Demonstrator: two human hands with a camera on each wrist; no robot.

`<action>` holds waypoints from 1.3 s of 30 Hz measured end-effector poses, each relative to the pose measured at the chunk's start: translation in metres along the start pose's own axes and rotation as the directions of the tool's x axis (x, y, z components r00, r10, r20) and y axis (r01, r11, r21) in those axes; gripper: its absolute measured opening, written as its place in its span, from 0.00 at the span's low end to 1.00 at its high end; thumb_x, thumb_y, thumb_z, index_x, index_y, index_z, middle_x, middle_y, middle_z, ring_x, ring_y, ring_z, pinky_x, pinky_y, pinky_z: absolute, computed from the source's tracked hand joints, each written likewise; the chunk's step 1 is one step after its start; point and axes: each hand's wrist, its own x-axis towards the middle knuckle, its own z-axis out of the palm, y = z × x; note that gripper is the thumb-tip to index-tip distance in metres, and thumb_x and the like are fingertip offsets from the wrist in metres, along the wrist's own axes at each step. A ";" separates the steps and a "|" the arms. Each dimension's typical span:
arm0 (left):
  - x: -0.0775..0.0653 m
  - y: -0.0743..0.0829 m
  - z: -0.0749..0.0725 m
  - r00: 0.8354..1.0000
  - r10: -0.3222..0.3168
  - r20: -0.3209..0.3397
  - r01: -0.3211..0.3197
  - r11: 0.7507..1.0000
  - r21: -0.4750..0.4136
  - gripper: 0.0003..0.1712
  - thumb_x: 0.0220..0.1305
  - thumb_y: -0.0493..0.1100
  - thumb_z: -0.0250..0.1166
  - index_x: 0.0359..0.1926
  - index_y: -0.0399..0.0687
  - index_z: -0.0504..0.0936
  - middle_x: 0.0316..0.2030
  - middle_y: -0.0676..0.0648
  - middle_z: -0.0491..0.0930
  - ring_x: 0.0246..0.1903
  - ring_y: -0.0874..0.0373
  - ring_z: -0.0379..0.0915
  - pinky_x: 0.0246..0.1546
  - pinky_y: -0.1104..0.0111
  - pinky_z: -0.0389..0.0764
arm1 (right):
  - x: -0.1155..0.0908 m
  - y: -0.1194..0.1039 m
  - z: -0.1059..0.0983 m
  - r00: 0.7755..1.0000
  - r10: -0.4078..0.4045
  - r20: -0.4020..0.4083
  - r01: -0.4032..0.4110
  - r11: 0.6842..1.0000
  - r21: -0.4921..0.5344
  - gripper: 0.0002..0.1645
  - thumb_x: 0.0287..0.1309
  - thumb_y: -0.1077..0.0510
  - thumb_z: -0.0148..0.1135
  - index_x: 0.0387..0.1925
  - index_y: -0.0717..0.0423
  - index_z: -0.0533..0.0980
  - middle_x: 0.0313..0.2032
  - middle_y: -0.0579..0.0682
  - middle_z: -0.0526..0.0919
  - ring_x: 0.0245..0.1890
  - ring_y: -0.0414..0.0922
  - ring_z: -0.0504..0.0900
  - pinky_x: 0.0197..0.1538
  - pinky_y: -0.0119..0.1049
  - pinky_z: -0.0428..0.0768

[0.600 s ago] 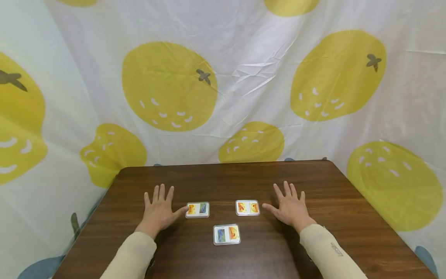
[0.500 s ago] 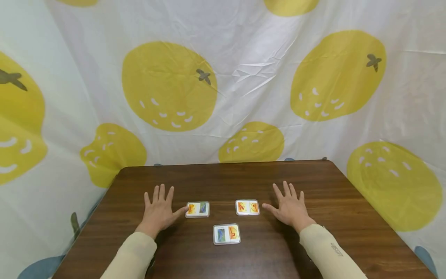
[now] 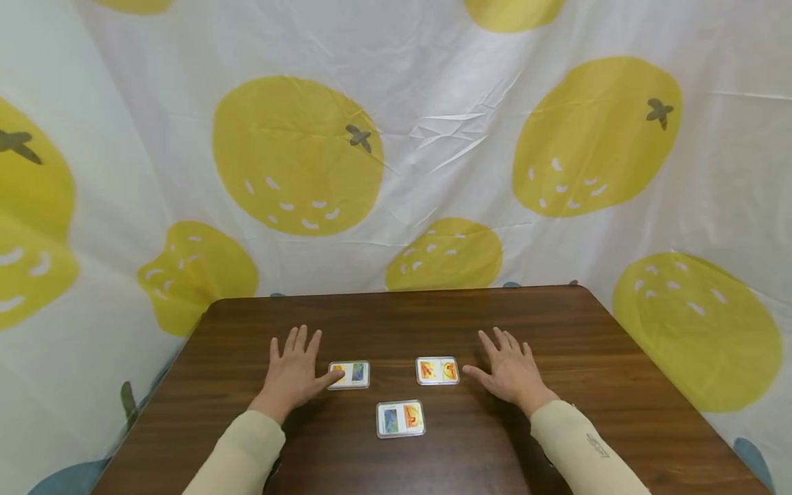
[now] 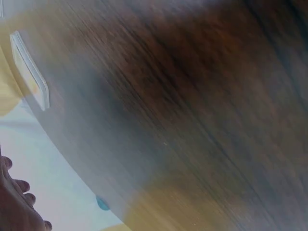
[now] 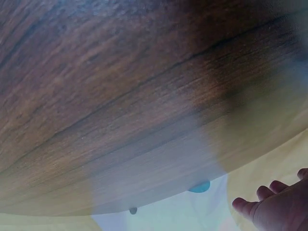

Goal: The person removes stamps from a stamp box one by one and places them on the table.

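Three small picture cards in clear plastic cases lie on the dark wooden table. My left hand (image 3: 292, 371) is spread with the fingers apart, just left of the back-left card (image 3: 358, 372). Its thumb overlaps that card's left end in the head view; whether it touches, I cannot tell. Beside the back-right card (image 3: 437, 370), my right hand (image 3: 512, 375) is also spread, thumb toward the card. Closer to me, between the hands, is the front card (image 3: 401, 419). A cased card (image 4: 31, 74) appears at the left wrist view's edge. Neither hand holds anything.
The brown table (image 3: 396, 323) has rounded far corners. Behind it hangs a white curtain (image 3: 427, 158) printed with large yellow fruit. Light sleeves (image 3: 238, 454) cover both forearms.
My left hand has shifted right, its thumb reaching further over the back-left card. The right hand's fingers have drawn slightly lower and left. The cards keep their places on the table.
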 end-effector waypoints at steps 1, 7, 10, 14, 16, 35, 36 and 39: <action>0.001 0.001 0.000 1.000 0.003 0.004 -0.003 1.000 0.000 0.58 0.59 0.74 0.59 0.76 0.40 0.55 0.74 0.30 0.50 0.73 0.35 0.41 0.66 0.35 0.38 | 0.000 0.000 0.000 1.000 -0.005 0.005 0.005 1.000 0.002 0.54 0.63 0.26 0.50 0.75 0.58 0.56 0.72 0.68 0.56 0.71 0.67 0.54 0.65 0.71 0.51; 0.007 0.012 0.001 1.000 0.031 0.001 -0.031 0.999 -0.027 0.58 0.58 0.73 0.62 0.76 0.41 0.56 0.73 0.31 0.51 0.73 0.36 0.44 0.67 0.36 0.40 | 0.002 -0.003 -0.001 0.999 -0.035 0.025 0.034 0.999 0.013 0.52 0.64 0.27 0.51 0.74 0.59 0.58 0.71 0.67 0.59 0.70 0.66 0.57 0.66 0.68 0.52; 0.010 0.019 0.002 0.999 0.051 0.004 -0.051 0.998 -0.040 0.57 0.58 0.72 0.63 0.75 0.41 0.57 0.73 0.32 0.55 0.73 0.37 0.46 0.67 0.36 0.43 | 0.003 -0.004 0.003 0.998 -0.054 0.022 0.053 0.998 0.022 0.51 0.63 0.29 0.53 0.74 0.60 0.59 0.70 0.67 0.60 0.69 0.66 0.59 0.65 0.68 0.54; 0.013 0.029 0.003 0.997 0.075 0.019 -0.075 0.997 -0.038 0.55 0.58 0.71 0.64 0.75 0.42 0.59 0.71 0.34 0.59 0.72 0.38 0.50 0.67 0.38 0.46 | 0.005 -0.007 0.004 0.997 -0.068 0.035 0.066 0.997 0.050 0.51 0.63 0.30 0.55 0.74 0.59 0.59 0.69 0.66 0.62 0.68 0.66 0.60 0.65 0.67 0.55; 0.014 0.034 0.005 0.996 0.090 0.016 -0.089 0.995 -0.037 0.54 0.58 0.69 0.65 0.74 0.42 0.60 0.70 0.35 0.62 0.71 0.39 0.52 0.67 0.39 0.49 | 0.005 -0.011 0.003 0.996 -0.071 0.049 0.068 0.996 0.062 0.50 0.63 0.31 0.56 0.74 0.59 0.59 0.69 0.65 0.63 0.68 0.65 0.61 0.66 0.66 0.56; 0.033 0.072 0.016 0.986 0.162 0.036 -0.154 0.975 -0.159 0.49 0.59 0.64 0.68 0.72 0.43 0.63 0.66 0.36 0.66 0.67 0.39 0.60 0.64 0.45 0.61 | 0.011 -0.012 0.005 0.991 -0.086 0.105 0.070 0.987 0.147 0.57 0.56 0.29 0.63 0.72 0.65 0.61 0.67 0.67 0.66 0.66 0.65 0.64 0.64 0.62 0.63; 0.033 0.074 0.017 0.985 0.170 0.042 -0.161 0.972 -0.173 0.49 0.59 0.64 0.68 0.72 0.43 0.63 0.66 0.36 0.66 0.67 0.39 0.60 0.64 0.45 0.61 | 0.012 -0.012 0.005 0.990 -0.090 0.111 0.073 0.986 0.151 0.57 0.56 0.29 0.64 0.72 0.65 0.61 0.67 0.67 0.66 0.66 0.65 0.64 0.64 0.61 0.63; 0.034 0.079 0.019 0.983 0.172 0.062 -0.155 0.965 -0.212 0.49 0.59 0.63 0.69 0.73 0.44 0.63 0.67 0.37 0.65 0.67 0.38 0.60 0.63 0.43 0.62 | 0.012 -0.012 0.006 0.987 -0.104 0.121 0.083 0.983 0.164 0.57 0.54 0.30 0.66 0.71 0.65 0.62 0.66 0.67 0.67 0.66 0.64 0.65 0.63 0.61 0.64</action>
